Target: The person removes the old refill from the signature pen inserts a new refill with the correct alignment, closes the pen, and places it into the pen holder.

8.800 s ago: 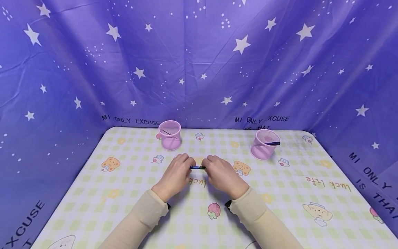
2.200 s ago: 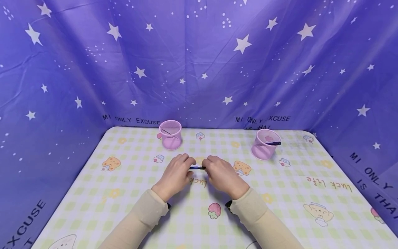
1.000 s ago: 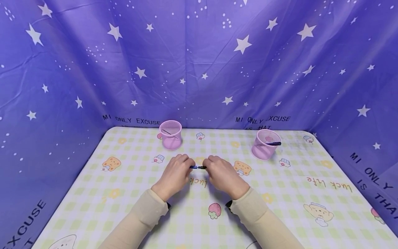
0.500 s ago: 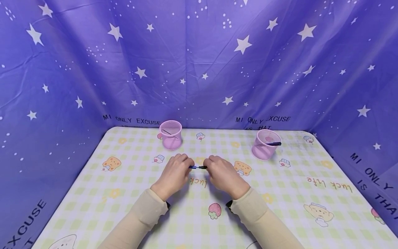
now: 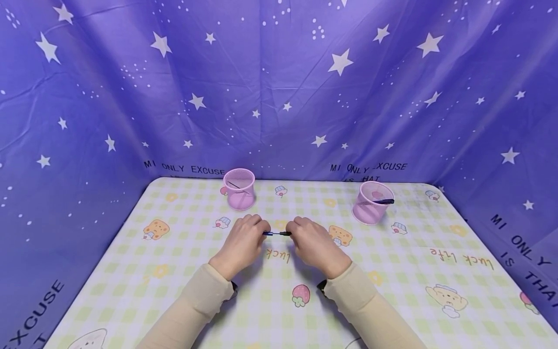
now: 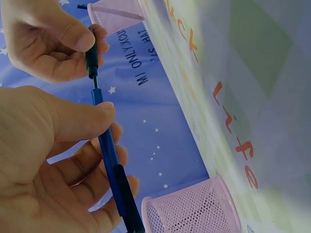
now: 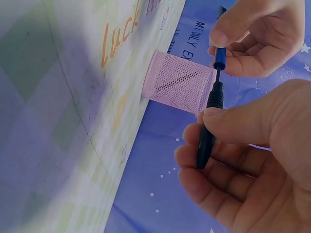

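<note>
Between the two hands a pen stands in two parts, held level above the table in the head view. My left hand point(image 5: 241, 242) pinches its blue barrel point(image 6: 107, 141), which has a black clip end, between thumb and fingers. With thumb and fingertips my right hand point(image 5: 315, 245) grips the black ribbed front section point(image 7: 212, 124). A thin refill point(image 6: 95, 82) bridges the gap between the parts. Which part the refill is seated in, I cannot tell. Both hands are apart from the pink mesh cups behind them.
A pink mesh cup point(image 5: 240, 198) with a thin dark stick-like thing in it stands back left. Another pink mesh cup point(image 5: 366, 213) holds a dark pen point(image 5: 383, 201) leaning on its rim, back right. A checked tablecloth point(image 5: 113, 291) lies beneath; a purple star curtain point(image 5: 279, 63) hangs behind.
The blue barrel and black front section have drawn apart, the left hand moving slightly left and the right slightly right. More of the thin refill shows between them. The cups have stayed put.
</note>
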The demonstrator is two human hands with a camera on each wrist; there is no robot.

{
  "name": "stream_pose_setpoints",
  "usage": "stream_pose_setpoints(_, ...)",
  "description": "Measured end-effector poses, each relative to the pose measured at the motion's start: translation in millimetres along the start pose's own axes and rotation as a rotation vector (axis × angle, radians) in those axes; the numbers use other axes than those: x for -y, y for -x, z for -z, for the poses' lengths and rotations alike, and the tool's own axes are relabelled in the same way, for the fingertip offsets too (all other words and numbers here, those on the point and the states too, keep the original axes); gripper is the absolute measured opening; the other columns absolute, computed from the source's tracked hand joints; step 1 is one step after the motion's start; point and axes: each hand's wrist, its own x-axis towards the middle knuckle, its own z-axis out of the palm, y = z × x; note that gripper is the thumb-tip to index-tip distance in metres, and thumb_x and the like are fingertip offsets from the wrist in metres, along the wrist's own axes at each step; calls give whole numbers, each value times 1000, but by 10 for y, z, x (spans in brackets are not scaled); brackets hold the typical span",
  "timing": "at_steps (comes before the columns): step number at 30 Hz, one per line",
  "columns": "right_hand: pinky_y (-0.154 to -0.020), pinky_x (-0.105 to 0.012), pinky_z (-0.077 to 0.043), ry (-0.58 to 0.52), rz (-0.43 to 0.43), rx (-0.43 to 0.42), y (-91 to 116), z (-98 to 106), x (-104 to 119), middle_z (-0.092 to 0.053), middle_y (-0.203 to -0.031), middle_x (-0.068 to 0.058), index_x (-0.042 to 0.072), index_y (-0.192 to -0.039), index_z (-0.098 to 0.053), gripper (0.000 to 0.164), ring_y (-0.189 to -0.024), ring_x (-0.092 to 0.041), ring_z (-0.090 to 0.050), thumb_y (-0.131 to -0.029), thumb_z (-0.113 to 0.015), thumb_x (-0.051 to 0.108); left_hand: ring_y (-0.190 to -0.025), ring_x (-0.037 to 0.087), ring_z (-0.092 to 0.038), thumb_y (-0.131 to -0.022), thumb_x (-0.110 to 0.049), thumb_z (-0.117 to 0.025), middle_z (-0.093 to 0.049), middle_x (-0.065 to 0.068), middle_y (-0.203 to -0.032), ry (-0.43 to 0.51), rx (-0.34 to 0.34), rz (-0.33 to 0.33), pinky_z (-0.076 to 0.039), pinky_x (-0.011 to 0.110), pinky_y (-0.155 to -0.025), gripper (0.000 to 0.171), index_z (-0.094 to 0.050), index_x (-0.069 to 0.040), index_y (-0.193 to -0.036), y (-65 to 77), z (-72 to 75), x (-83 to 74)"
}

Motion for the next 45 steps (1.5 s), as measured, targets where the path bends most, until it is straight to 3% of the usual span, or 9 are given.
stream_pose_setpoints(24,-64,-33,-49,-10,-52,28,-7,22,-18,-55,-78,2,10,-89,-65,12,-74,-17,-57,-82,-67,1,-77,23,-54,-75,2,-72,-57,1,-81,-10,9,6,-42,36,-70,18,-66,-9,-88,-12,98,93)
stream_pose_setpoints(45,-65,-34,-49,-18,-78,27,-17,26,-41,-56,-79,0,10,-88,-65,12,-75,-19,-57,-82,-68,0,-81,23,-57,-77,1,-72,-58,0,-81,-9,60,87,-43,39,-74,17,-68,-11,-88,-14,248,197)
